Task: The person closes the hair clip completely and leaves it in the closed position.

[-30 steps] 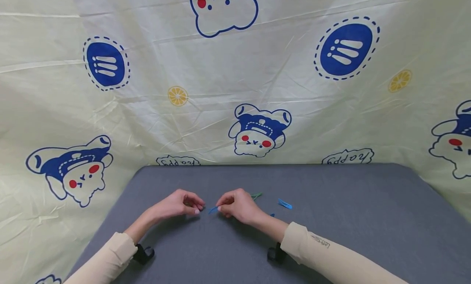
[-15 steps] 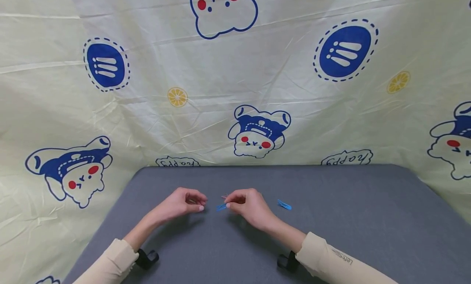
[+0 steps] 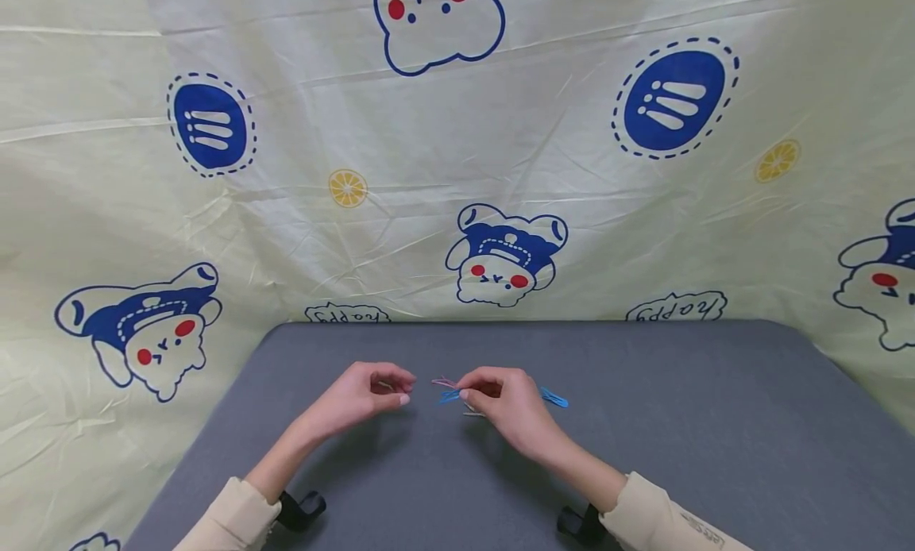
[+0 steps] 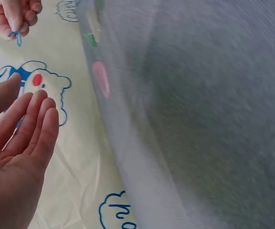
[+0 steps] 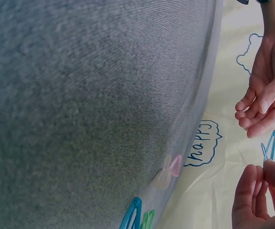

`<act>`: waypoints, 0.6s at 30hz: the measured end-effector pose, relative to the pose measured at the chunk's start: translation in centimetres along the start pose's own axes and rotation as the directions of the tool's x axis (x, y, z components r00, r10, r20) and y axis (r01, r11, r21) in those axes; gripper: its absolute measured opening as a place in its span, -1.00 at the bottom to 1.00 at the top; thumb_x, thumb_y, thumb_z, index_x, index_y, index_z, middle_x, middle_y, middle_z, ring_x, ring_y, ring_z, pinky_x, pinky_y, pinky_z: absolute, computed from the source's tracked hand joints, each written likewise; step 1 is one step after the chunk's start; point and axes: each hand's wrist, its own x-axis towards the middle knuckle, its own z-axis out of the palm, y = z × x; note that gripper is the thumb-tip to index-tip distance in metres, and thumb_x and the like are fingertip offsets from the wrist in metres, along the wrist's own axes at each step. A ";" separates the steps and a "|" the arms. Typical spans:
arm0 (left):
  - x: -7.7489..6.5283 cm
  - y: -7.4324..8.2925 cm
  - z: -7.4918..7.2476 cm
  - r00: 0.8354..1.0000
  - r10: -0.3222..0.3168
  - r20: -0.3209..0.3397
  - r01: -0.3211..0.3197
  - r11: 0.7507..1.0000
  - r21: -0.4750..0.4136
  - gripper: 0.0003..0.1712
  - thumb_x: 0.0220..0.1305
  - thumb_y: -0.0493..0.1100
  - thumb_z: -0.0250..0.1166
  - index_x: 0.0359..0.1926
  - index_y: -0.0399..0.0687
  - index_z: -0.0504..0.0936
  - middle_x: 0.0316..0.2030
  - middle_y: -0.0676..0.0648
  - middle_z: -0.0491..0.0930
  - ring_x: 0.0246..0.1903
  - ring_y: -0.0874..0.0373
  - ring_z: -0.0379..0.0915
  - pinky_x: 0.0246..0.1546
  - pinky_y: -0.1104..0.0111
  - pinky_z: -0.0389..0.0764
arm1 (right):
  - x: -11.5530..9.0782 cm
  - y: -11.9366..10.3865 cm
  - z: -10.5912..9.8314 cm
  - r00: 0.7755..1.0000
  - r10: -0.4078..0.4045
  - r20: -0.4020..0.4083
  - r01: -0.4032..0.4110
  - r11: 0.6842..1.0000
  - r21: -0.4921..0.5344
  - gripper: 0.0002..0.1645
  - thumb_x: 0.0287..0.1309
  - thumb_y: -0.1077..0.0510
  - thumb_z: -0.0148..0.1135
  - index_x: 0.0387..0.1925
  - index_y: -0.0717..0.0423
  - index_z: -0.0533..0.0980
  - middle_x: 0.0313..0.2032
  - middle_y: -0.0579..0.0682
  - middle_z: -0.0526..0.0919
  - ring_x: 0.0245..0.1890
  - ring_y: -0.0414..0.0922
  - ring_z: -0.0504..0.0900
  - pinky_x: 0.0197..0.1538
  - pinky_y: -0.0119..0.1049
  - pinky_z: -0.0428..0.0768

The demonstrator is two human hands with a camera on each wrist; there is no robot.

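Observation:
Between thumb and fingertips, my right hand (image 3: 507, 404) pinches a light-blue snap hair clip (image 5: 272, 145), whose two arms stand apart in a V in the right wrist view. My left hand (image 3: 372, 392) is held just to the left, above the table. Its fingers are lightly bent and the palm (image 4: 13, 181) holds nothing. Below and behind the right hand lie a pink hair clip (image 3: 444, 383) and a whitish one (image 3: 473, 414). Another blue hair clip (image 3: 554, 398) lies to the right, partly hidden by that hand. A green clip (image 5: 148, 219) shows at the right wrist view's lower edge.
The clips lie on a grey cloth-covered table (image 3: 679, 424). Behind its far edge hangs a pale printed curtain (image 3: 400, 249) with cartoon figures. Black wrist straps (image 3: 300, 511) sit on both forearms.
My right hand has moved to the right with the blue clip, uncovering the pink and whitish clips and covering the green one in the head view. My left hand has drifted slightly right.

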 end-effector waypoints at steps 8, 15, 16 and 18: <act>-0.3 1.6 0.6 0.999 -0.003 -0.036 0.002 1.000 -0.029 -0.71 0.25 -0.21 0.38 -0.02 -0.18 0.68 -0.16 -0.17 0.66 -0.17 0.10 0.58 -0.09 0.26 0.59 | -1.0 -0.7 -0.8 0.997 -0.014 -0.073 0.014 1.000 -0.001 -0.88 0.17 0.22 0.38 -0.29 -0.08 0.70 -0.34 -0.16 0.68 -0.36 -0.14 0.63 -0.26 -0.30 0.62; -0.6 3.2 1.6 0.999 0.011 -0.053 -0.013 0.999 -0.049 -0.74 0.23 -0.24 0.39 -0.05 -0.16 0.70 -0.21 -0.06 0.67 -0.19 0.12 0.59 -0.10 0.24 0.59 | -2.1 -1.4 -1.6 0.990 -0.035 -0.134 0.031 0.999 -0.038 -0.87 0.17 0.22 0.39 -0.27 -0.09 0.70 -0.35 -0.22 0.66 -0.38 -0.20 0.60 -0.28 -0.32 0.60; -0.6 3.5 1.7 0.998 0.007 -0.056 -0.010 0.999 -0.053 -0.75 0.23 -0.24 0.39 -0.06 -0.14 0.70 -0.21 -0.07 0.67 -0.20 0.12 0.59 -0.10 0.25 0.59 | -2.2 -1.5 -1.7 0.990 -0.037 -0.135 0.031 0.999 -0.042 -0.86 0.17 0.22 0.39 -0.27 -0.10 0.70 -0.35 -0.22 0.66 -0.38 -0.20 0.59 -0.29 -0.32 0.59; -0.7 3.9 2.0 0.998 -0.001 -0.061 -0.003 0.998 -0.060 -0.75 0.23 -0.24 0.39 -0.06 -0.11 0.70 -0.21 -0.06 0.67 -0.20 0.14 0.59 -0.10 0.25 0.59 | -2.6 -1.6 -1.8 0.990 -0.041 -0.138 0.035 0.998 -0.049 -0.85 0.16 0.22 0.39 -0.28 -0.12 0.69 -0.36 -0.21 0.65 -0.38 -0.21 0.59 -0.29 -0.33 0.59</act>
